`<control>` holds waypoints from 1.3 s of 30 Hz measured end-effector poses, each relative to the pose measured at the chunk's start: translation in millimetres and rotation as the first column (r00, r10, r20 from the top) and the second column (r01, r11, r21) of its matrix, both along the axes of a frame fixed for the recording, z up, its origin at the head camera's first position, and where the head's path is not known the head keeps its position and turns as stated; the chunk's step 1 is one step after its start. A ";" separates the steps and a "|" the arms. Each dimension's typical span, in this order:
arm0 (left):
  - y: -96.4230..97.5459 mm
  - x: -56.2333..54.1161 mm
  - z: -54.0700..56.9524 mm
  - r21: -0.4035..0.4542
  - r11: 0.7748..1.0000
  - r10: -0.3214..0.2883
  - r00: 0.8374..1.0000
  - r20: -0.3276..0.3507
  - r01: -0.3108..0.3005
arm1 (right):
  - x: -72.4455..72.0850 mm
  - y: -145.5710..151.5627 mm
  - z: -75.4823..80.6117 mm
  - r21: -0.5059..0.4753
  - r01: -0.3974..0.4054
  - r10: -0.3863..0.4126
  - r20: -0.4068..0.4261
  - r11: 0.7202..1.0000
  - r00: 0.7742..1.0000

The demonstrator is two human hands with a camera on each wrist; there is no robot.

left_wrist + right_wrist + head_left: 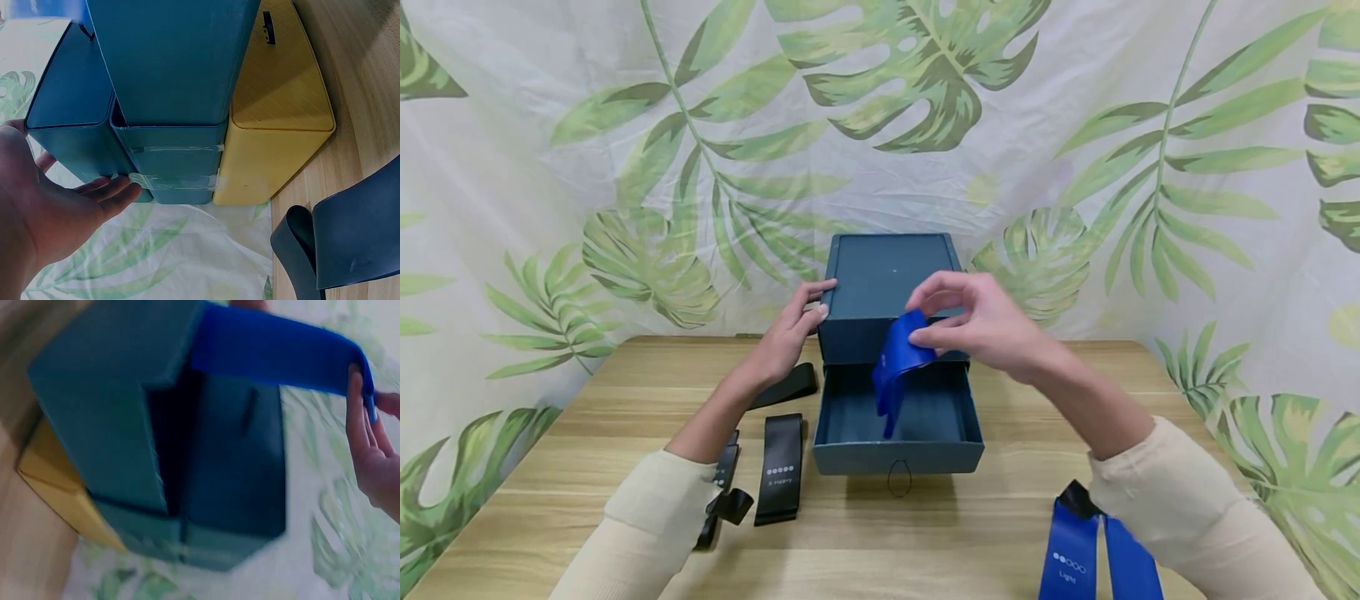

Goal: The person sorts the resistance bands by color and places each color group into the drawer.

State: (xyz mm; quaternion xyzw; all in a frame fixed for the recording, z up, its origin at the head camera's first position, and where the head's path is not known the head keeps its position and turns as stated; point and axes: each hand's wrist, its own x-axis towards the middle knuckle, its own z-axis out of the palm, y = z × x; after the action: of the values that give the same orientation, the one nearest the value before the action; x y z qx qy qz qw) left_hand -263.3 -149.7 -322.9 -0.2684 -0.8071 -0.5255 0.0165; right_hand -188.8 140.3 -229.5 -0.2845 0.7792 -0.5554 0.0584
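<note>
In the head view my right hand [988,321] pinches a blue resistance band [895,358] between thumb and fingers. The band hangs down over a pulled-out drawer [898,458] of a dark teal drawer box [891,279]. My left hand [786,337] touches the left side of the box's upper part, its fingers extended along the wall. Seen from the left wrist, the left hand [56,194] lies against the box near clear tape. The right wrist view shows the blue band [269,350] stretching from the fingers across the drawer opening.
Left of the drawer lie several black bands, including a folded one [779,471] marked X-Heavy. A blue band [1070,550] marked Light lies at the front right by my sleeve. A yellow drawer unit [278,150] forms the bottom of the stack. Leaf-patterned cloth [880,183] hangs behind.
</note>
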 end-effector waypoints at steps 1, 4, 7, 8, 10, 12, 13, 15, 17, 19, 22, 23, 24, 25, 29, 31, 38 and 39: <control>0.1 0.2 0.0 -0.002 1.000 0.002 1.000 0.001 -0.002 | -1.2 -7.1 -4.1 -0.002 0.002 -0.002 0.002 1.000 1.000; 0.6 1.2 0.2 -0.002 1.000 0.006 1.000 0.005 -0.006 | -4.1 -26.1 -16.2 0.001 -0.013 0.013 -0.001 1.000 1.000; 1.1 1.5 0.1 -0.004 1.000 0.009 1.000 0.008 -0.009 | -4.7 -39.5 -23.8 0.021 -0.025 0.026 -0.031 0.999 0.999; 1.2 1.4 0.0 -0.004 1.000 0.009 1.000 0.008 -0.009 | -4.3 -42.4 -25.6 0.029 -0.023 0.024 -0.043 0.999 0.999; 1.3 0.9 -0.3 -0.006 1.000 0.009 1.000 0.008 -0.009 | -2.6 -45.3 -28.5 0.053 -0.004 0.007 -0.064 0.999 0.998; 1.6 0.9 -0.3 -0.005 1.000 0.007 1.000 0.006 -0.007 | -0.6 -44.5 -32.2 0.079 0.026 -0.020 -0.071 0.997 0.997; 1.9 1.2 -0.1 -0.005 1.000 0.005 1.000 0.005 -0.005 | 0.9 -42.9 -34.2 0.091 0.042 -0.036 -0.069 0.995 0.997; 2.1 1.2 0.1 -0.002 1.000 0.003 1.000 0.004 -0.003 | 3.8 -37.7 -39.9 0.115 0.074 -0.067 -0.060 0.991 0.996; 2.4 1.2 0.6 0.001 1.000 0.000 1.000 0.002 0.000 | 6.7 -30.8 -46.5 0.131 0.105 -0.099 -0.048 0.986 0.994; 2.5 1.5 1.0 0.000 1.000 -0.002 1.000 0.000 0.002 | 9.3 -23.1 -54.0 0.140 0.133 -0.129 -0.037 0.981 0.991; 2.2 1.4 1.2 -0.004 1.000 0.001 1.000 -0.001 -0.001 | 10.8 -11.3 -65.4 0.151 0.166 -0.167 -0.002 0.975 0.986; 2.3 1.8 1.3 -0.007 1.000 0.001 1.000 -0.002 -0.001 | 10.6 -7.5 -68.9 0.159 0.174 -0.178 0.009 0.972 0.984; 2.1 1.9 1.2 -0.008 1.000 0.001 1.000 -0.002 -0.001 | 10.0 -3.6 -72.3 0.168 0.181 -0.187 0.023 0.969 0.982; 2.0 2.2 1.2 -0.009 1.000 0.003 1.000 -0.002 -0.003 | 9.2 0.1 -75.2 0.176 0.185 -0.195 0.039 0.967 0.980; 1.5 2.0 0.6 -0.008 1.000 0.008 1.000 -0.002 -0.008 | 4.6 11.3 -83.1 0.237 0.197 -0.214 0.045 0.951 0.976; 1.1 1.4 0.2 -0.007 1.000 0.013 1.000 -0.002 -0.013 | 2.0 14.3 -84.8 0.270 0.200 -0.214 0.024 0.942 0.977; 1.8 1.8 0.8 -0.007 1.000 0.012 1.000 -0.005 -0.012 | -3.9 16.6 -83.5 0.413 0.225 -0.173 -0.160 0.882 0.972; 1.8 1.6 0.7 -0.008 1.000 0.011 1.000 -0.006 -0.011 | -3.9 16.1 -82.3 0.430 0.227 -0.164 -0.179 0.874 0.970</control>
State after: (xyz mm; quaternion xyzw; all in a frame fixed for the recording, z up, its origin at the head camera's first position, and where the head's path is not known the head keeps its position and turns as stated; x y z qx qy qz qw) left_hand -261.7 -147.9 -322.2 -0.2655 -0.8107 -0.5214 0.0209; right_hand -192.7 156.4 -311.8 -0.2206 0.9129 -0.3432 0.0122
